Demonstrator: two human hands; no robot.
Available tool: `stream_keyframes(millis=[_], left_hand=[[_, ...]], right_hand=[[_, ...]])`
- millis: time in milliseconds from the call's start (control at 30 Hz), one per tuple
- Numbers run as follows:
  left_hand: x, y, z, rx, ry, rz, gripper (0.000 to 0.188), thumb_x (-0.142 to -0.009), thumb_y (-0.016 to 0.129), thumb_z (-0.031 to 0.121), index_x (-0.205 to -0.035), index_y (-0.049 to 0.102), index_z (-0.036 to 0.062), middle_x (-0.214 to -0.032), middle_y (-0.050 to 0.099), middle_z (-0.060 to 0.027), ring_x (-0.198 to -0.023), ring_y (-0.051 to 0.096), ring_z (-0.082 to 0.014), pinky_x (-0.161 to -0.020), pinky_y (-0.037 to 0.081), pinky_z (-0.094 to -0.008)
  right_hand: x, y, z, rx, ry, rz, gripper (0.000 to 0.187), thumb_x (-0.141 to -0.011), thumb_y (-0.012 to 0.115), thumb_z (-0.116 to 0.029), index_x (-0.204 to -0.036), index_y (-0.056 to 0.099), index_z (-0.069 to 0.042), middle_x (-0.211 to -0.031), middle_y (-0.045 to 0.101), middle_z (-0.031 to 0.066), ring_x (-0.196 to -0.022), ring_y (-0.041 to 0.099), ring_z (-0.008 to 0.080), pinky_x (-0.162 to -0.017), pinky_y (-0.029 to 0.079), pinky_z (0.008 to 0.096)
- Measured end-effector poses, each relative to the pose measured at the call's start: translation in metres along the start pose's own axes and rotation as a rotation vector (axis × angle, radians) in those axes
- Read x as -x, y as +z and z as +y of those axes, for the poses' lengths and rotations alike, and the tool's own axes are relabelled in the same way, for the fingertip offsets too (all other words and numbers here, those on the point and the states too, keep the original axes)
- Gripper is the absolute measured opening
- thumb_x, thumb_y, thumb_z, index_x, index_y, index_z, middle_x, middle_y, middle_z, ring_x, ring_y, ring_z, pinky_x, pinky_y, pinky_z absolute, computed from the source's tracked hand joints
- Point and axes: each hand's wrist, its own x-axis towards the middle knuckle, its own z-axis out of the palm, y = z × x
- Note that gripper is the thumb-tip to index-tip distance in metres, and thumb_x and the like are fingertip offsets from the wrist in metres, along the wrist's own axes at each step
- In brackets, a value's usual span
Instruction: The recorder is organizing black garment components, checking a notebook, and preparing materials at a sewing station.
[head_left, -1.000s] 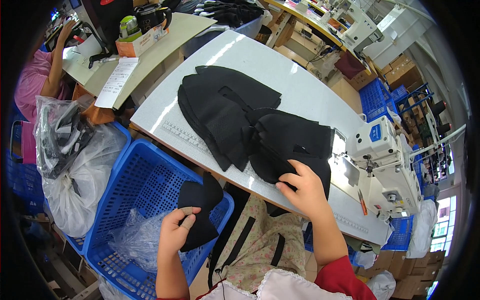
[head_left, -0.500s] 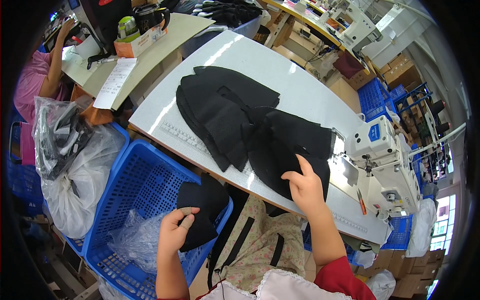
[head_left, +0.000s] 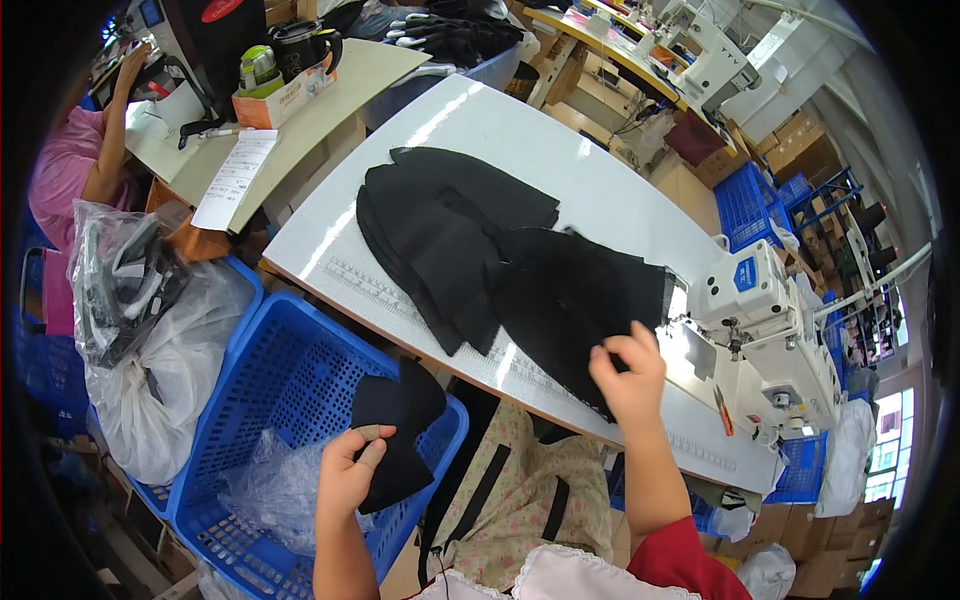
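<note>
My left hand (head_left: 350,465), with tan wraps on its fingers, pinches a dark fabric piece (head_left: 405,410) above the blue basket's near right corner. Lying on the white table are black fabric pieces in two overlapping groups: a layered left stack (head_left: 425,235) and a right group (head_left: 565,300). Over the near right edge of that right group is my right hand (head_left: 632,375). Its fingers are bent but apart, and I see nothing held between them. The hand hides part of the fabric edge beneath.
A blue basket (head_left: 255,345) with clear plastic wrap stands left of my lap. White sewing machine (head_left: 750,285) and orange-handled snips (head_left: 722,410) are on the table's right side. Bagged items (head_left: 140,340) sit at left, near a person in pink (head_left: 75,165). A printed ruler runs along the table's front edge.
My right hand has moved right and slightly down, off the middle of the right fabric group, whose near right edge has shifted. The left hand keeps its piece, lowered slightly.
</note>
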Motion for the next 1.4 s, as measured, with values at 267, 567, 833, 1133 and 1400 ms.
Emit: stream_keyframes(millis=[267,567,833,1133,1400], left_hand=[[0.003,-0.005,0.005,0.021,0.012,0.038,0.021,-0.081,0.057,-0.003,-0.100,0.067,-0.0020,-0.098,0.066,-0.0065,-0.092,0.059,-0.0136,-0.085,0.043,-0.0260],[0.012,-0.010,0.015,0.485,0.083,0.039,0.066,-0.077,0.047,-0.015,-0.140,0.033,0.0025,-0.135,0.043,-0.0145,-0.120,0.048,-0.0228,-0.101,0.039,-0.0325],[0.025,-0.011,0.042,0.743,0.134,0.054,0.075,-0.069,0.061,-0.005,-0.138,0.033,-0.0012,-0.133,0.046,-0.0179,-0.120,0.049,-0.0295,-0.101,0.041,-0.0383],[0.013,0.019,0.068,0.790,0.333,-0.161,0.077,-0.071,0.067,0.000,-0.138,0.031,0.0001,-0.124,0.052,-0.0202,-0.116,0.052,-0.0314,-0.099,0.042,-0.0438],[-0.047,0.117,0.120,0.367,0.514,-0.382,0.058,-0.085,0.050,-0.008,-0.139,0.031,-0.0032,-0.140,0.039,-0.0134,-0.132,0.034,-0.0203,-0.107,0.026,-0.0303]], right_hand=[[-0.062,-0.006,-0.034,0.118,-0.072,0.072,0.011,-0.068,0.069,-0.007,-0.077,0.065,-0.002,-0.105,0.062,0.0188,-0.070,0.063,0.0292,-0.062,0.051,0.0337],[-0.031,0.052,-0.044,0.223,-0.367,-0.345,0.032,-0.071,0.069,-0.015,-0.102,0.065,-0.009,-0.118,0.057,0.0190,-0.091,0.061,0.0296,-0.070,0.052,0.0399],[-0.006,0.015,-0.065,-0.122,-0.333,-0.350,0.062,-0.076,0.070,-0.023,-0.130,0.047,-0.003,-0.125,0.051,0.0190,-0.116,0.050,0.0338,-0.097,0.039,0.0432],[0.040,-0.014,-0.060,-1.089,0.553,-0.896,0.022,-0.089,0.064,-0.022,-0.095,0.057,-0.002,-0.082,0.050,-0.0015,-0.078,0.048,0.0069,-0.069,0.043,0.0243],[-0.121,-0.080,-0.007,-0.161,0.044,-0.412,0.022,-0.080,0.066,-0.020,-0.095,0.062,-0.003,-0.081,0.064,0.0119,-0.077,0.062,0.0248,-0.069,0.047,0.0347]])
